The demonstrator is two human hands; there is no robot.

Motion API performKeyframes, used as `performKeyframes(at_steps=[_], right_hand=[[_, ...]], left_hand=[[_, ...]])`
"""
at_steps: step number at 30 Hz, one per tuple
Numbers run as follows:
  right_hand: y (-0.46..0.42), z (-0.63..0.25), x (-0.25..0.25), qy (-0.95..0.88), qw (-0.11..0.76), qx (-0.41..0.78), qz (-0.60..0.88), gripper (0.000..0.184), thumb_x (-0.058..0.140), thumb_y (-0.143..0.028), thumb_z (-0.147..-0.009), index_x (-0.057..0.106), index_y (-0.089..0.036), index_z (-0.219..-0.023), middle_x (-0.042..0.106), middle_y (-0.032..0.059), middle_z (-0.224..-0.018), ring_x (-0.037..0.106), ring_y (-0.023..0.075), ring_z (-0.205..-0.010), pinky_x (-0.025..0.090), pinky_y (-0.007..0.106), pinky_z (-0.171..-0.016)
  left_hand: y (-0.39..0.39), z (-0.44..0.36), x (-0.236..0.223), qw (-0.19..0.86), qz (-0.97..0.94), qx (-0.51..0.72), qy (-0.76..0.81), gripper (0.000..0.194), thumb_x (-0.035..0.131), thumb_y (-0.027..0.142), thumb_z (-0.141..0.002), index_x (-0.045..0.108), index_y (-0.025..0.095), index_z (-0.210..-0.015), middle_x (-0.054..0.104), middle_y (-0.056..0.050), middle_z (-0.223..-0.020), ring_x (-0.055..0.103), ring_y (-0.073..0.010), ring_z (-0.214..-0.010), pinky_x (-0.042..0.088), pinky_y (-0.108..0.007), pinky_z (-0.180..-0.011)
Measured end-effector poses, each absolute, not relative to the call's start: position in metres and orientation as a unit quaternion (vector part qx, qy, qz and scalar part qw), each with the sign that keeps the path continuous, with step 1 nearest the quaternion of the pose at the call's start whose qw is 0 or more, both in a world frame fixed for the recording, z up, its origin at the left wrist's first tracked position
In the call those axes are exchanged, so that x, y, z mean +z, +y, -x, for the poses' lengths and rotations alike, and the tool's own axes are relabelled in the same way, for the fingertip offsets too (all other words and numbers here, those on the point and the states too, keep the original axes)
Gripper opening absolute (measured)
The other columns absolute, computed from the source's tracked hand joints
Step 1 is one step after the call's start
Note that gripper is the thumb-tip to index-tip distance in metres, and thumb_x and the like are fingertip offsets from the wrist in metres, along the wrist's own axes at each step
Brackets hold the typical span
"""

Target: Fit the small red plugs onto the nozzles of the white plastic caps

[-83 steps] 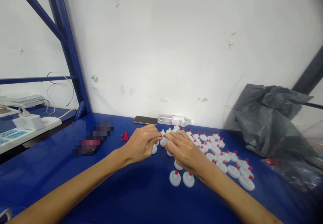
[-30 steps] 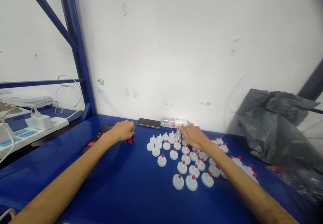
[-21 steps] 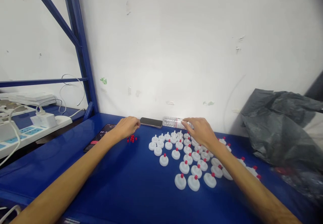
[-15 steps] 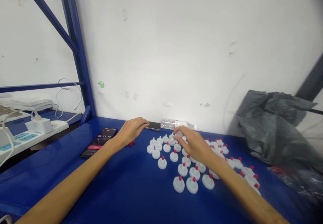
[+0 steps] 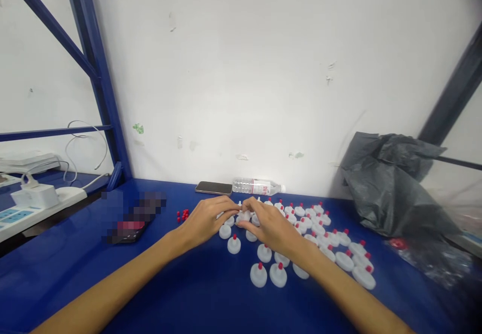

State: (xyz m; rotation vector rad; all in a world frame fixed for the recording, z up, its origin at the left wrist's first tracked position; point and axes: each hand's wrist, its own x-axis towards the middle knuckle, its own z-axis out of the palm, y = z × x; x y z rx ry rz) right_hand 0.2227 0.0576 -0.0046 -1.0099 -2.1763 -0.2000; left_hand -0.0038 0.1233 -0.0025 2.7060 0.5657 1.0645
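My right hand pinches a white plastic nozzle cap between thumb and fingers. Against its top sit the closed fingertips of my left hand; whatever they hold is hidden. Around both hands many more white nozzle caps stand on the blue table, most with a small red tip, such as the red-tipped nozzle cap at the front. Some near my fingers have bare white spouts. Left of my left hand lies a little pile of loose red tips.
Along the wall lie a phone and a clear plastic bottle. A blurred dark phone is at left, with a power strip beyond it. A grey plastic bag slumps at right beside a blue frame post across the table.
My left hand has moved right from beside the loose red tips to meet my right hand. My right hand has come slightly left and lower with the white nozzle cap. The view has shifted right.
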Motion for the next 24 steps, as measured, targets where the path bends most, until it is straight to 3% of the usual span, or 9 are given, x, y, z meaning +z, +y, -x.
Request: performKeyframes(at_steps=[10,17,20,24], right_hand=[[0.057,-0.222,-0.002,-0.824,0.384,-0.065,0.412,0.010,0.065,-0.025,-0.101,0.058,-0.027,-0.108,0.079,0.0010,-0.103,0.079,0.0194,-0.095,0.066,0.034,-0.081],[0.059,-0.223,-0.008,-0.811,0.415,-0.073,0.406,0.015,0.065,-0.029,-0.101,0.060,-0.028,-0.114,0.078,0.0069,-0.112,0.078,0.0248,-0.102,0.067,0.039,-0.084],[0.059,-0.223,-0.009,-0.812,0.416,-0.092,0.399,0.019,0.067,-0.031,-0.100,0.062,-0.026,-0.118,0.078,0.0067,-0.108,0.078,0.0249,-0.098,0.068,0.040,-0.083],[0.056,-0.222,-0.004,-0.843,0.392,-0.103,0.352,0.005,0.060,-0.028,-0.104,0.065,-0.027,-0.106,0.076,0.0065,-0.110,0.076,0.0231,-0.102,0.067,0.039,-0.086]], left_hand=[[0.124,0.005,-0.001,0.095,-0.909,0.350,0.206,0.026,0.053,0.027,-0.108,0.078,0.020,-0.112,0.080,-0.008,-0.110,0.074,-0.0197,-0.099,0.057,-0.030,-0.089],[0.122,0.003,-0.005,0.063,-0.905,0.335,0.254,0.029,0.051,0.030,-0.110,0.076,0.020,-0.119,0.080,-0.007,-0.105,0.074,-0.0207,-0.095,0.056,-0.031,-0.086],[0.125,0.003,-0.009,0.028,-0.915,0.312,0.253,0.031,0.045,0.030,-0.111,0.074,0.020,-0.113,0.078,-0.006,-0.102,0.072,-0.0197,-0.090,0.054,-0.029,-0.080],[0.122,0.003,-0.010,0.017,-0.916,0.313,0.251,0.029,0.044,0.024,-0.109,0.072,0.021,-0.104,0.072,-0.004,-0.091,0.066,-0.0171,-0.076,0.047,-0.027,-0.067]])
